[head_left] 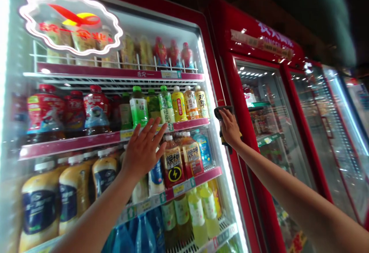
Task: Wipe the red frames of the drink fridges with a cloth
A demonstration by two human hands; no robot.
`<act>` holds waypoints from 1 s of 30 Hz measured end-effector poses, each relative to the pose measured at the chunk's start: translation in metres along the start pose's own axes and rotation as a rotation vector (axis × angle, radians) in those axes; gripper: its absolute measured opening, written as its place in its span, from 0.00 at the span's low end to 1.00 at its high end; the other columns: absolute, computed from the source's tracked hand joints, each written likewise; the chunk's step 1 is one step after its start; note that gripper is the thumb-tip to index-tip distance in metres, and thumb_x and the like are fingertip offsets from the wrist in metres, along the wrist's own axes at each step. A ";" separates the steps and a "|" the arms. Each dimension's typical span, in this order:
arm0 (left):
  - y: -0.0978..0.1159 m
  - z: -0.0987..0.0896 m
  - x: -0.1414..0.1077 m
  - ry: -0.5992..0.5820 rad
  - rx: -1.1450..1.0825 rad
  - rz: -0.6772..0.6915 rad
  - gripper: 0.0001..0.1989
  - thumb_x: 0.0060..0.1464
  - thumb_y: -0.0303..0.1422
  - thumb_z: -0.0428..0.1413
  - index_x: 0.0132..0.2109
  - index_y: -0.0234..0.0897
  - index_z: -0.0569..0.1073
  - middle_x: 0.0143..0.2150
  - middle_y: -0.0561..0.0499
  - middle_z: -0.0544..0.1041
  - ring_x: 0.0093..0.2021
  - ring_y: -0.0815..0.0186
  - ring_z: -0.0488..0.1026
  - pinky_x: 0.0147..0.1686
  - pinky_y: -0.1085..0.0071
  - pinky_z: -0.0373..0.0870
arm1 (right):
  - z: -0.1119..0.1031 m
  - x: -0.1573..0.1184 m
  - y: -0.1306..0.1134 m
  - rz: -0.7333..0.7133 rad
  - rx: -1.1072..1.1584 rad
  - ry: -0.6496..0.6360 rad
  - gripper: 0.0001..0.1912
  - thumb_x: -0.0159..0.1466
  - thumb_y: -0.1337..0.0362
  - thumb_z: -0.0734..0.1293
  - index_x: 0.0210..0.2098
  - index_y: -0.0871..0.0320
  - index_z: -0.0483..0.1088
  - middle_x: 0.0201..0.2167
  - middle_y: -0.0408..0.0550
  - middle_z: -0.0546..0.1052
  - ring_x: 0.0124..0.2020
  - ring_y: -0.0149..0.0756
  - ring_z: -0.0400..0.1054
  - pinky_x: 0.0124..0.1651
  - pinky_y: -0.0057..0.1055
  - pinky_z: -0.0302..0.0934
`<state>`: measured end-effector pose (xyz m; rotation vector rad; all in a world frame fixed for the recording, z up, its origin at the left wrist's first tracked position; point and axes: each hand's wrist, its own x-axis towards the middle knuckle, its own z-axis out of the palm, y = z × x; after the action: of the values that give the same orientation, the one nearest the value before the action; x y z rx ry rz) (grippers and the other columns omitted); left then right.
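Cooler (pixel 173 4) held bottles (pixel 139 109); our left hand (pixel 144 149) spread wide before it, right hand (pixel 230 128) gripped dark object (pixel 219 113) alongside.

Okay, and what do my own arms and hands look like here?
Your left hand and right hand are both ungloved, with five fingers on the left. No sleeve shows on your left forearm or right forearm. I see no ring on the left.
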<state>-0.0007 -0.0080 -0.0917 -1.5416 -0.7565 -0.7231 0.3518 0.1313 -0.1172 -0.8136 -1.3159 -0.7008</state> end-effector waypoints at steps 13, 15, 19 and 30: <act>0.000 0.000 0.000 -0.004 -0.015 0.003 0.33 0.68 0.40 0.48 0.75 0.47 0.46 0.76 0.45 0.52 0.75 0.55 0.51 0.72 0.47 0.46 | -0.010 -0.011 0.012 -0.063 -0.020 -0.085 0.27 0.71 0.64 0.55 0.69 0.49 0.58 0.70 0.51 0.62 0.72 0.44 0.53 0.71 0.52 0.51; 0.000 -0.001 0.000 -0.002 -0.017 0.006 0.34 0.68 0.40 0.47 0.75 0.47 0.45 0.76 0.46 0.53 0.75 0.55 0.51 0.72 0.47 0.46 | -0.012 -0.017 0.015 -0.088 -0.008 -0.095 0.27 0.71 0.65 0.55 0.69 0.48 0.59 0.70 0.51 0.62 0.72 0.44 0.53 0.71 0.54 0.50; 0.000 -0.001 0.000 0.016 -0.008 0.001 0.35 0.67 0.40 0.48 0.75 0.48 0.43 0.76 0.47 0.52 0.75 0.56 0.51 0.73 0.48 0.45 | -0.002 0.033 -0.002 0.000 0.000 -0.046 0.27 0.70 0.68 0.54 0.68 0.53 0.61 0.70 0.55 0.63 0.72 0.46 0.53 0.72 0.55 0.48; -0.001 0.001 -0.003 0.011 0.000 0.008 0.37 0.67 0.41 0.49 0.76 0.47 0.41 0.76 0.47 0.50 0.75 0.56 0.48 0.73 0.49 0.43 | -0.003 -0.006 -0.020 -0.354 0.058 -0.123 0.26 0.71 0.66 0.56 0.68 0.49 0.62 0.69 0.49 0.65 0.72 0.45 0.53 0.71 0.54 0.52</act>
<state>-0.0034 -0.0069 -0.0938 -1.5386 -0.7416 -0.7253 0.3362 0.1175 -0.1210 -0.5883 -1.6056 -0.8964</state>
